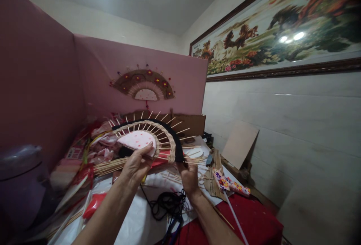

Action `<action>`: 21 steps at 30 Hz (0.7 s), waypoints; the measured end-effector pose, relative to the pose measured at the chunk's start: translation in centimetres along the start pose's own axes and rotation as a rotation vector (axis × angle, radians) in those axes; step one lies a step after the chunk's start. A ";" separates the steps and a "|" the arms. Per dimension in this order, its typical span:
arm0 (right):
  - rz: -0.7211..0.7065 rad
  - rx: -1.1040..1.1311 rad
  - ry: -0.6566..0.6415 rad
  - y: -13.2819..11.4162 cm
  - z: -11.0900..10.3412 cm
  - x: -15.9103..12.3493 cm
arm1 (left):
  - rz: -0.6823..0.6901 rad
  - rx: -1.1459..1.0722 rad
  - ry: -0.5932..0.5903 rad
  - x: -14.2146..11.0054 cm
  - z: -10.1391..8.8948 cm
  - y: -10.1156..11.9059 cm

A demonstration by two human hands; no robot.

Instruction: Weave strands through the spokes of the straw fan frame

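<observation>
A handmade fan is held up above the table, tilted, with thin sticks poking out past its curved edge. Its half-round centre is pale pink cloth with reddish dots, ringed by a woven tan band and an outer black band. My left hand pinches the pink centre, thumb on the front and fingers mostly behind. At the fan's lower right end, my right hand is closed on the end of the black band; its fingertips are partly hidden behind the fan. Below lies a tangle of black cord.
A finished-looking fan with flowers hangs on the pink panel. Bundled sticks and pink cloth lie left. Right are cardboard, a floral-patterned item and red cloth. A lidded bin stands far left.
</observation>
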State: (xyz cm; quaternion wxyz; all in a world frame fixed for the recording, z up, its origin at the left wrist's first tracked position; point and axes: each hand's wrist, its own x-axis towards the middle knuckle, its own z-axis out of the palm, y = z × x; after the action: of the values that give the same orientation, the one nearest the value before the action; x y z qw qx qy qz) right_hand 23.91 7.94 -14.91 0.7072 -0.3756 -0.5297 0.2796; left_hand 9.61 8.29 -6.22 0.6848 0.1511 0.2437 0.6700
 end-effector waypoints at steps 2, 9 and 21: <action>0.036 -0.023 0.036 -0.2 0.1 0.0 | -0.022 0.018 -0.004 0.0 -0.1 -0.2; 0.102 -0.034 0.106 -0.3 0.0 0.0 | -0.087 0.021 -0.050 -0.3 0.0 -0.4; 0.145 0.130 0.124 0.8 -0.4 0.7 | -0.235 0.093 -0.244 -0.4 -1.0 0.0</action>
State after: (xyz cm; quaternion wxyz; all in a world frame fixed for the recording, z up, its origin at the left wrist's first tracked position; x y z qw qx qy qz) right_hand 24.50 8.84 -15.23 0.7393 -0.3828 -0.4374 0.3399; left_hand 9.12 7.80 -7.01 0.7750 0.2333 0.2054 0.5502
